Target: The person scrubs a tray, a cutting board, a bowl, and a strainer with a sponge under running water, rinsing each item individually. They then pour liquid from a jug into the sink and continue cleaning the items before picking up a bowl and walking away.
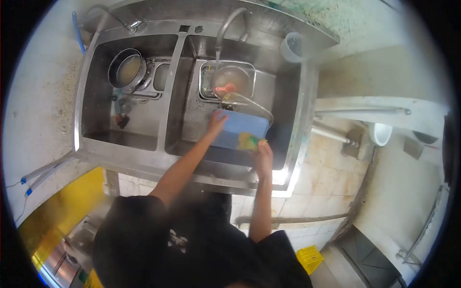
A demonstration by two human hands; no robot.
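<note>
- Two bare hands work over the right basin of the sink (306, 96) in the head view; the left hand (217, 123) has its fingers curled over the left end of a blue tray (240, 126).
- The right hand (262, 152) is closed around a yellow-and-green sponge (247, 141) at the tray's near right part; whether its fingers also touch the tray, I cannot tell.
- Just beyond the tray is a clear rimmed container (261, 111); farther off, an orange scoop (226, 88) lies in a bowl (236, 74) within a metal pan (204, 72).
- Held mainly at one end, the tray could twist or slip if wet and pushed hard by the sponge.
- A swing toward the far side could knock the clear container.
- Water running from the faucet (225, 29) could overfill the pan.
</note>
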